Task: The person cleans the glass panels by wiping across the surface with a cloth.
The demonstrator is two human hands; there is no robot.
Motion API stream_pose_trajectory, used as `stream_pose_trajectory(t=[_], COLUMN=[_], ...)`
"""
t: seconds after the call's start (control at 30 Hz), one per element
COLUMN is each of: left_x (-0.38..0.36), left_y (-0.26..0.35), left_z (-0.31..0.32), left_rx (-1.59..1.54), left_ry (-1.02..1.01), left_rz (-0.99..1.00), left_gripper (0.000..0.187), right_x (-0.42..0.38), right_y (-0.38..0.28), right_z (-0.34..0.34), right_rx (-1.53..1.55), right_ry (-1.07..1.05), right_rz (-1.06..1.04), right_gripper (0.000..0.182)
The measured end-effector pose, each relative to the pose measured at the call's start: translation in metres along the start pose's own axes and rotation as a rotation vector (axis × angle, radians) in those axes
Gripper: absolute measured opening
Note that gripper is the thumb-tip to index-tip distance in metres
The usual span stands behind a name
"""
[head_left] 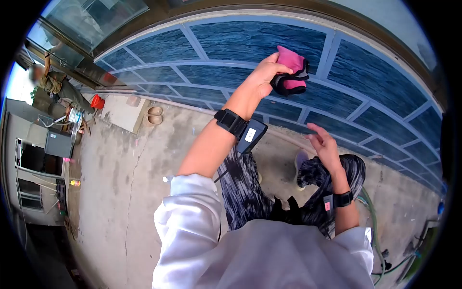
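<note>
Up against the blue tiled wall (262, 41), my left hand (266, 74) grips a soft pink and black fabric item (291, 59), folded over at its lower end. The thumb and fingers close on its left side, and its exact kind does not show. Lower and to the right, my right hand (326, 148) is raised over my bent knee with its fingers apart and nothing in them. Black straps with small boxes sit on both wrists, the left box (251, 136) being the larger.
A pair of tan shoes (154, 115) stands on the concrete floor (108, 192) by a doorstep. Farther left are a red bucket (97, 101) and another person (60, 86). A green hose (373, 216) runs along the floor at right. Windows (91, 21) rise above the wall.
</note>
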State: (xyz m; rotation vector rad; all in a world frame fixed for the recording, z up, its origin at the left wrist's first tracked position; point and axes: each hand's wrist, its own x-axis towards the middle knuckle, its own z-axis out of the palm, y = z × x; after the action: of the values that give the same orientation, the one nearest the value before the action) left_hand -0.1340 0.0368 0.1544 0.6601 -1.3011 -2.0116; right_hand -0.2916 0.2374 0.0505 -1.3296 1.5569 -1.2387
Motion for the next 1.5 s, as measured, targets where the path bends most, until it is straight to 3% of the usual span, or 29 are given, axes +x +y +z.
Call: stream_pose_trajectory(t=[0.03,0.13,0.2,0.27,0.33,0.4,0.6,0.7,0.93,1.1,1.23,1.37,1.47,1.5], left_x=[-0.001,0.013,0.02,0.033,0.045,0.054,0.089,0.097,0.107,0.106,0.102,0.078,0.032,0.021], left_y=[0.0,-0.023,-0.044,-0.067,-0.089,-0.102,-0.143,-0.161,-0.182,-0.172,-0.166,-0.158,-0.137,-0.128], left_z=[0.011,0.046,0.076,0.099,0.115,0.129,0.15,0.146,0.155,0.162,0.159,0.131,0.096,0.075], left_rx=[0.056,0.142,0.429,0.521,0.826,0.845,0.825,0.809,0.72,0.668,0.596,0.674,0.568,0.51], left_ry=[0.047,0.066,0.185,0.173,0.248,0.208,0.22,0.178,0.224,0.277,0.206,0.092,0.216,0.324], left_rz=[0.024,0.066,0.116,0.117,0.181,0.116,0.043,0.02,-0.008,-0.043,-0.054,-0.031,-0.059,-0.057], left_gripper=[0.042,0.047,0.057,0.066,0.07,0.072,0.069,0.067,0.062,0.06,0.059,0.052,0.055,0.056], right_x=[-0.011,-0.045,-0.06,-0.066,-0.069,-0.07,-0.075,-0.083,-0.08,-0.071,-0.071,-0.068,-0.071,-0.073], right_y=[-0.029,-0.08,-0.112,-0.125,-0.114,-0.099,-0.062,-0.044,-0.056,-0.046,-0.013,0.03,0.083,0.084], right_z=[-0.002,0.008,0.014,0.018,0.013,0.006,-0.026,-0.049,-0.049,-0.039,-0.065,-0.109,-0.123,-0.12], right_rx=[-0.121,-0.173,-0.325,-0.33,-0.326,-0.307,-0.262,-0.225,-0.222,-0.202,-0.23,-0.575,-0.844,-0.934], right_ry=[0.098,0.318,0.244,0.213,0.202,0.187,0.424,0.511,0.437,0.51,0.615,0.285,0.082,0.064], right_rz=[-0.062,-0.609,-0.835,-0.89,-0.881,-0.879,-0.804,-0.61,-0.702,-0.735,-0.546,-0.304,-0.253,-0.216], right_gripper=[0.024,0.025,0.026,0.026,0.027,0.027,0.02,0.016,0.022,0.019,0.017,0.029,0.02,0.028])
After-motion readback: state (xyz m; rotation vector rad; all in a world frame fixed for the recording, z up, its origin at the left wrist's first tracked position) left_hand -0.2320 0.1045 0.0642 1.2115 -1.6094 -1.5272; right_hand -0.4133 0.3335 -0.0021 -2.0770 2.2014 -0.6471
